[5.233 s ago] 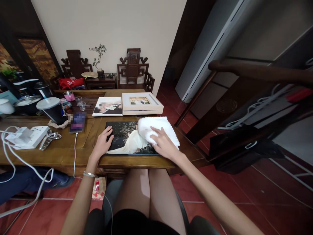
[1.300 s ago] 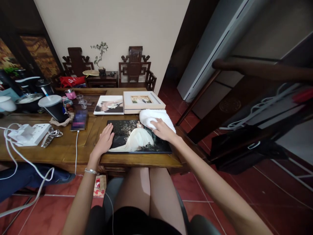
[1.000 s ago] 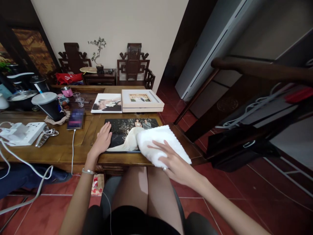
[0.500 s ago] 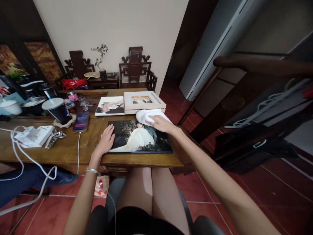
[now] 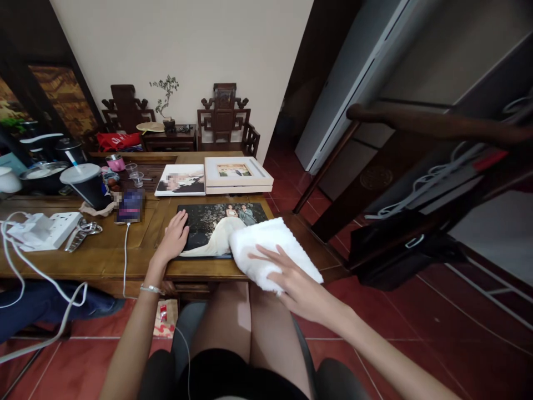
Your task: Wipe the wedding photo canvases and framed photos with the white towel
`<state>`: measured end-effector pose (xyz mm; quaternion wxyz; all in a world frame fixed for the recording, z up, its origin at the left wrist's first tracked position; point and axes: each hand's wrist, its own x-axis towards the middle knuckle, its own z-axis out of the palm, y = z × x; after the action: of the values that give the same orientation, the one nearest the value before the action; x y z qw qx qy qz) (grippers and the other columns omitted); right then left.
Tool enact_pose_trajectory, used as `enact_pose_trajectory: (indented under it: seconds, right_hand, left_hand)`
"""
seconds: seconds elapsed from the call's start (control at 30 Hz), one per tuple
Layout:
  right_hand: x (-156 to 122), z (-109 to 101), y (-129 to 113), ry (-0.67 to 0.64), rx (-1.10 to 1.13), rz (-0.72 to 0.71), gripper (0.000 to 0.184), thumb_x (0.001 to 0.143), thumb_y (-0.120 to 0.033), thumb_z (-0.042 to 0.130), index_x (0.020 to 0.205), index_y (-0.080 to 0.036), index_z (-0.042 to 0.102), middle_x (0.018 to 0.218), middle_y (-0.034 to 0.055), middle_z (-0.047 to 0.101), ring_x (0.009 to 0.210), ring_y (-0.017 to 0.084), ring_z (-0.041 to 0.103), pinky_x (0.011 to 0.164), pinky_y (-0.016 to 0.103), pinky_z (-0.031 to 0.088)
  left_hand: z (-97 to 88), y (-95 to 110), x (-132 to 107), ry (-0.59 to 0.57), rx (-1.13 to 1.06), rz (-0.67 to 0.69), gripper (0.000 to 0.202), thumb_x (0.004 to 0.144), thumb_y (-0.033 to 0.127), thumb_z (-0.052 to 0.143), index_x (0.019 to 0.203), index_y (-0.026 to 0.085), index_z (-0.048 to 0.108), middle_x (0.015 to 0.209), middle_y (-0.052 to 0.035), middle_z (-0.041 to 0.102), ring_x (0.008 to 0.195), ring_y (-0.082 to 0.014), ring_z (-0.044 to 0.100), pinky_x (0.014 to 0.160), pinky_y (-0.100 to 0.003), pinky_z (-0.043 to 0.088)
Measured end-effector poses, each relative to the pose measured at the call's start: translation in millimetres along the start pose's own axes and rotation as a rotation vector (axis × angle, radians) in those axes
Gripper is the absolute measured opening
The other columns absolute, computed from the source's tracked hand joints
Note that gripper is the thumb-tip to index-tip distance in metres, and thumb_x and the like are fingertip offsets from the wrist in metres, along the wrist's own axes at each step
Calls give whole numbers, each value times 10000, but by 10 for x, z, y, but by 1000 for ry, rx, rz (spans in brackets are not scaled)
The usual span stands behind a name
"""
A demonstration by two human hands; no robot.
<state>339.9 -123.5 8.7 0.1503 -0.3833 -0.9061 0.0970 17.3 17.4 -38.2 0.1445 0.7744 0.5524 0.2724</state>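
A dark photo print [image 5: 208, 225] showing a couple lies flat at the near edge of the wooden table [image 5: 100, 255]. My left hand [image 5: 172, 238] rests flat on its left edge, fingers stretched out. My right hand [image 5: 295, 280] presses a folded white towel [image 5: 266, 250] onto the print's near right corner, fingers spread over the cloth. The towel hangs partly over the table edge above my knees.
Behind the print lie another photo print [image 5: 181, 180] and a cream framed picture [image 5: 237, 173]. To the left are a phone [image 5: 130, 205] on a cable, a lidded cup [image 5: 83, 186], a white power strip [image 5: 52, 229] and keys [image 5: 81, 232]. A dark wooden bench arm [image 5: 416, 119] stands right.
My right hand has dragged the towel from the print's far right corner back to its near right corner, off the table edge. My left hand has stayed on the left edge.
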Motion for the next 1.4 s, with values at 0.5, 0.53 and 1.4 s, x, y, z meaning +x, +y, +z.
enact_pose_trajectory:
  seconds: [0.5,0.53,1.4]
  right_hand:
    - [1472,36,829,71,-132,192,296,828,-106,394,1050,-106,589,1205,227,599,1264,356,422,992,612,312]
    - [1428,62,765,68,-136,197,309,824,-98,397,1067,-102,588,1221,232,592,1298,357,391,1006,629,288]
    - [1724,88,483,22,-118,172,336,843,-92,398,1120,-115,585,1167,204,609,1239,348,437,1002,599,312]
  left_hand:
    - [-16,9,-16,-11,-37,-10,489,944,316,328,1412,191,391,1536,-119,320,1432,-229,245,1139,-543,220]
    - [-12,9,-17,-13,-38,-16,490,945,317,327,1413,187,390,1537,-120,317,1433,-230,242,1139,-546,216]
    - [19,5,-3,19,-72,-28,471,945,296,312,1394,204,419,1523,-104,349,1426,-224,264,1138,-553,229]
